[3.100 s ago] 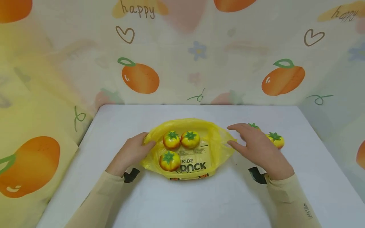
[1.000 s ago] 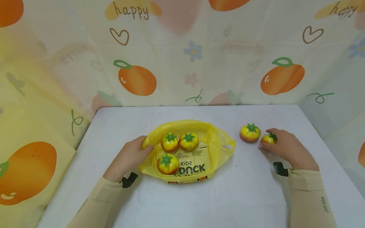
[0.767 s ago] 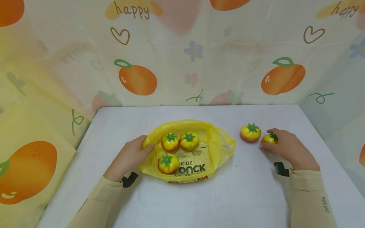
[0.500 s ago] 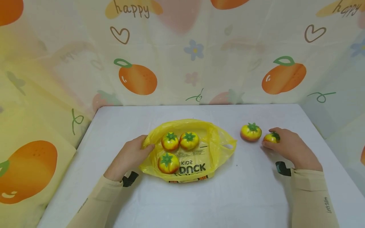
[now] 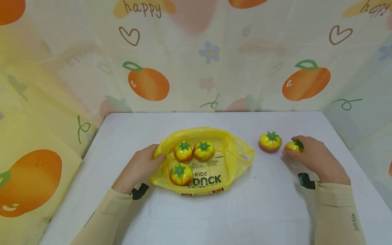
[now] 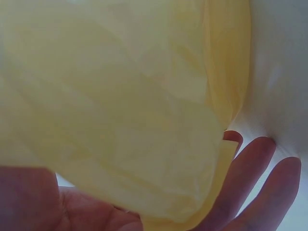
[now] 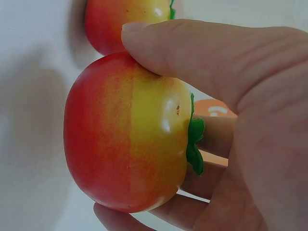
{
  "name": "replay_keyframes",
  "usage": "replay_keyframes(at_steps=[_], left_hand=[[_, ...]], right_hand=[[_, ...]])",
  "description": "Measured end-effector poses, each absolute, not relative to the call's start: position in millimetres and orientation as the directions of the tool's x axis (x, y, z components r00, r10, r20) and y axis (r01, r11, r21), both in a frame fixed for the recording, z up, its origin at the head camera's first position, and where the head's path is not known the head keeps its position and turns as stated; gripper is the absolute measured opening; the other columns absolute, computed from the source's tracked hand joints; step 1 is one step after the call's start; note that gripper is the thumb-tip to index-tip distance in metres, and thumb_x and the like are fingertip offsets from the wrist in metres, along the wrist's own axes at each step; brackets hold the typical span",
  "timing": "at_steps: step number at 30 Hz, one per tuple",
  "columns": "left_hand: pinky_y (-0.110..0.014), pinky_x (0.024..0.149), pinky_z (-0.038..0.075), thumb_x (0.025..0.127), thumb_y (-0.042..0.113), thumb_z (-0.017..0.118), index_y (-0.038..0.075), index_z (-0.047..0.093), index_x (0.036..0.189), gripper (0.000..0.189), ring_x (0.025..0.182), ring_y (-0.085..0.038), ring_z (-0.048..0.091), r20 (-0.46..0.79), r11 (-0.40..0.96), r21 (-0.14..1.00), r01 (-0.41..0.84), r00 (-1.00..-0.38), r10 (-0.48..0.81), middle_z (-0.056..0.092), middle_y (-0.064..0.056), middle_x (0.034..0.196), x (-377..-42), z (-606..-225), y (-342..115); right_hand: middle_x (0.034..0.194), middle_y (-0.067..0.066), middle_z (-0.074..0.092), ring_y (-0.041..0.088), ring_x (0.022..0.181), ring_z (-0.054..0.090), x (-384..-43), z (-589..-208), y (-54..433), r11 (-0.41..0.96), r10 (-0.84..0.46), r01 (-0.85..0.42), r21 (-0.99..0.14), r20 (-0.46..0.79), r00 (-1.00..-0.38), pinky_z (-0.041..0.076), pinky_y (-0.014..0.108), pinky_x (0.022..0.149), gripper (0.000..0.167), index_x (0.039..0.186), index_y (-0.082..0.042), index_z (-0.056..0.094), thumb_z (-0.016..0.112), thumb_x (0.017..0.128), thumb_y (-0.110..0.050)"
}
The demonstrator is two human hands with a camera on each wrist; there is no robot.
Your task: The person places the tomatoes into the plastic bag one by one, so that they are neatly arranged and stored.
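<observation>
A yellow plastic bag (image 5: pixel 211 170) lies on the table with its mouth spread wide, and three toy tomatoes, one of them nearest the front (image 5: pixel 181 174), sit inside. My left hand (image 5: pixel 139 168) holds the bag's left rim, thumb inside and fingers outside; the thin yellow film (image 6: pixel 110 96) hides part of the hand in the left wrist view. On the right, my right hand (image 5: pixel 318 158) grips another toy tomato (image 7: pixel 125 134) between thumb and fingers, its green leafy top toward the palm. A further toy tomato (image 5: pixel 270 142) stands just left of that hand, untouched.
The white-covered table (image 5: pixel 232 217) reaches back to a patterned cloth (image 5: pixel 232 61). More cloth hangs at the left side. The bag's right handle part (image 5: pixel 245 156) sticks out toward the lone tomato.
About three seconds ago my right hand was beside the bag's right end, holding nothing; it has moved right and taken hold of a toy tomato. The left hand has stayed at the rim.
</observation>
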State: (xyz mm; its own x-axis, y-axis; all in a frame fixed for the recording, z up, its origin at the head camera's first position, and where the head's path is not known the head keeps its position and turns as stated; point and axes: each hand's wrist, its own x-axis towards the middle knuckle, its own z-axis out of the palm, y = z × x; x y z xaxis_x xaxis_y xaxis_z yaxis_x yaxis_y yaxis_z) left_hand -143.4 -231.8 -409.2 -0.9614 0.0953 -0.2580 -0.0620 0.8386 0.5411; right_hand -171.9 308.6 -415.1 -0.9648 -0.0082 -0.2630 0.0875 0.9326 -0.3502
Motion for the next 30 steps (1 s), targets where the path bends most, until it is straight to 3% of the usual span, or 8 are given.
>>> replay_keyframes(at_steps=[6,13,22,30], left_hand=[[-0.058,0.109,0.053,0.11,0.04,0.056,0.007,0.053,0.156,0.056,0.12,-0.032,0.067,-0.269,0.838,0.54,-0.076,-0.959,0.086,0.065,-0.019,0.15,-143,-408,-232],[-0.06,0.115,0.05,0.111,0.04,0.055,0.006,0.052,0.157,0.057,0.131,-0.036,0.064,-0.277,0.829,0.552,-0.087,-0.957,0.083,0.063,-0.019,0.153,-139,-407,-233],[-0.052,0.103,0.056,0.11,0.038,0.057,0.005,0.054,0.154,0.055,0.112,-0.028,0.068,-0.256,0.823,0.564,-0.07,-0.962,0.094,0.067,-0.018,0.146,-137,-408,-232],[-0.054,0.107,0.054,0.11,0.039,0.056,0.006,0.053,0.155,0.056,0.118,-0.03,0.067,-0.26,0.82,0.568,-0.066,-0.96,0.103,0.066,-0.017,0.149,-140,-405,-231]], right_hand=[[0.154,0.036,0.047,0.055,0.132,0.046,-172,-408,305,0.936,-0.004,0.091,-0.34,-0.269,-0.963,0.04,0.077,0.111,0.087,0.157,0.004,0.043,0.071,0.1,-0.055],[0.154,0.036,0.048,0.054,0.132,0.046,-168,-400,300,0.937,-0.021,0.065,-0.344,-0.241,-0.97,0.039,0.076,0.111,0.086,0.157,0.004,0.043,0.071,0.1,-0.055],[0.158,0.032,0.047,0.052,0.139,0.044,-155,-378,277,0.923,-0.071,-0.011,-0.385,-0.144,-0.987,0.038,0.074,0.113,0.086,0.158,-0.002,0.046,0.073,0.099,-0.058],[0.154,0.023,0.054,0.044,0.131,0.053,-144,-363,242,0.894,-0.166,-0.13,-0.429,-0.047,-0.985,0.046,0.065,0.106,0.076,0.153,-0.007,0.053,0.077,0.098,-0.054]])
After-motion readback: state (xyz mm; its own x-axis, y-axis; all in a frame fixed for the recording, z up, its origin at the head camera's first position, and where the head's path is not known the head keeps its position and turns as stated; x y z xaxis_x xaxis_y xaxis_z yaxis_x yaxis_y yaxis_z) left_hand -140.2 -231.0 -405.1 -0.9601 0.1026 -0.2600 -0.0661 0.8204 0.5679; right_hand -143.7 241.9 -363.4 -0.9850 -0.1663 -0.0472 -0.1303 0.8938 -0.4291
